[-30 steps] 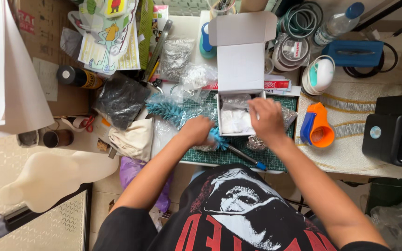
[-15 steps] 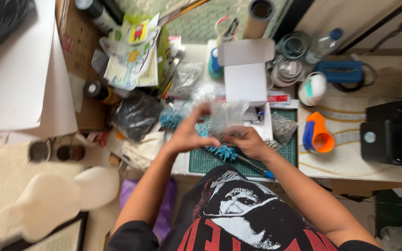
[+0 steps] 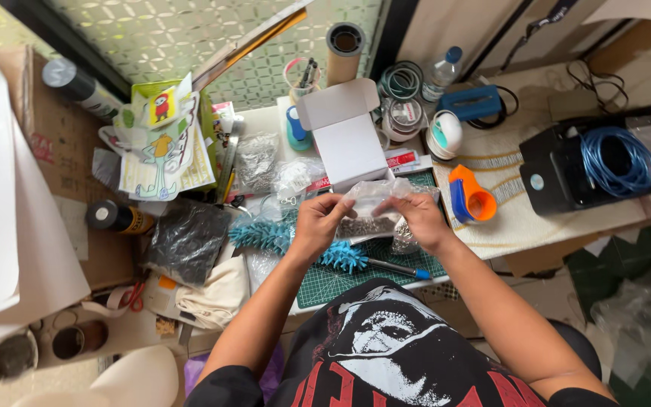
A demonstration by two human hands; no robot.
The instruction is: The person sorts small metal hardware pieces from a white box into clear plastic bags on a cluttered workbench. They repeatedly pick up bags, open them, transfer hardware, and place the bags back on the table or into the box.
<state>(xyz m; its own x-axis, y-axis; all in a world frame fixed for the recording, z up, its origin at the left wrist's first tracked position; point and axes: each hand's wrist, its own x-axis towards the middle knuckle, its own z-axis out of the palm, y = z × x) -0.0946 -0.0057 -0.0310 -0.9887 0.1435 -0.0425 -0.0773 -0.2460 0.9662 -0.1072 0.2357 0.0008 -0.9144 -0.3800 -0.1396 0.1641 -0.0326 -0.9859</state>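
above the green cutting mat (image 3: 356, 277) on the cluttered counter (image 3: 506, 218), just in front of the open white box (image 3: 349, 143), the left hand (image 3: 316, 223) and right hand (image 3: 420, 218) each close a pinching grip on opposite ends of a clear plastic bag (image 3: 367, 211) of small dark pieces.

Black printed T-shirt (image 3: 408, 354), bare forearms

Free room is tight. Only bare patch: green cutting mat (image 3: 340, 280) near the table edge, below both hands. Blue brush (image 3: 344, 257) lies across it under the left hand (image 3: 316, 224). Open white box (image 3: 346, 138) blocks straight ahead. Orange tape dispenser (image 3: 470, 199) stands just beside the right hand (image 3: 419, 220). Clear bags (image 3: 276, 179) and black bag (image 3: 187, 238) crowd the left.
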